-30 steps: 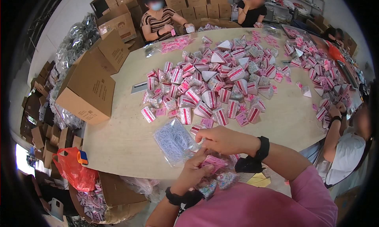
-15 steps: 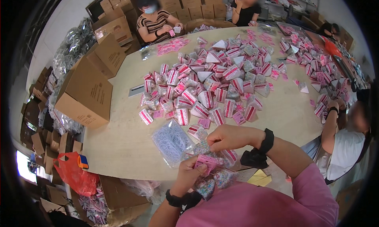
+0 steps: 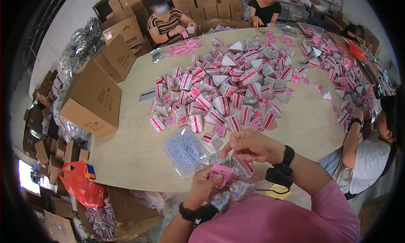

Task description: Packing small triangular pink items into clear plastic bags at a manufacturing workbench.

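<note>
My left hand (image 3: pixel 201 189) is closed on a bright pink card (image 3: pixel 221 173), its thumb pressed on the face. Below and beside the card hang clear bags of small multicoloured pieces (image 3: pixel 242 190), close against my pink shirt. My right hand (image 3: pixel 255 146) is just above them, fingers loosely curled and apart, with nothing visible in it. One more bag with a pink and white top (image 3: pixel 213 140) lies on the table beyond my right fingertips. Next to my left hand, a clear packet of thin white loops (image 3: pixel 184 150) lies flat.
A large heap of similar bags (image 3: pixel 221 80) covers the table's middle. Cardboard boxes (image 3: pixel 90 101) stand at the left edge. A red plastic bag (image 3: pixel 82 188) hangs by an open carton (image 3: pixel 130 215). Co-workers sit across the table and at the right (image 3: pixel 367 146).
My right hand has loosened from a fist, its fingers spreading and lifting slightly. My left hand keeps its hold on the pink card. The far right co-worker's raised hand has come down.
</note>
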Action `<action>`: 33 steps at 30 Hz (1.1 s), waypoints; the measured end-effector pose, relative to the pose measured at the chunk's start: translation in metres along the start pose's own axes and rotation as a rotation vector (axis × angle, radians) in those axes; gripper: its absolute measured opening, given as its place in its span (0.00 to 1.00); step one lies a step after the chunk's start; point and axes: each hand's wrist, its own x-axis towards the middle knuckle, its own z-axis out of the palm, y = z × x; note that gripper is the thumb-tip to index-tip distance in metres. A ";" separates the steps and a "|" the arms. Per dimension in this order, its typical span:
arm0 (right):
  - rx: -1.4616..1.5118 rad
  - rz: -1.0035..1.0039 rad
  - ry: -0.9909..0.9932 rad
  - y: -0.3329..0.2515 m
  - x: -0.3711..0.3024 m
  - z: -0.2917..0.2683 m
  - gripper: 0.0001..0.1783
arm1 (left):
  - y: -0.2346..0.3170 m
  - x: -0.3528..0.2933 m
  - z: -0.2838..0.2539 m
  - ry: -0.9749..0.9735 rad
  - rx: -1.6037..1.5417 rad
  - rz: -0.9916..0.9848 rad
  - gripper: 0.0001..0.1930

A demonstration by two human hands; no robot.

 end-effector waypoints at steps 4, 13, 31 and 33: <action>0.139 -0.008 -0.084 0.009 0.000 -0.001 0.13 | -0.004 0.003 0.001 -0.006 -0.050 -0.009 0.13; 0.124 -0.174 -0.061 -0.001 -0.008 0.005 0.20 | -0.008 0.005 -0.003 -0.001 -0.042 -0.014 0.12; -0.572 -0.560 -0.179 -0.013 -0.013 0.017 0.23 | 0.015 0.014 0.013 -0.052 0.016 -0.158 0.12; -0.693 -0.594 -0.136 -0.017 -0.015 0.023 0.18 | 0.008 0.018 0.015 -0.060 -0.053 -0.132 0.12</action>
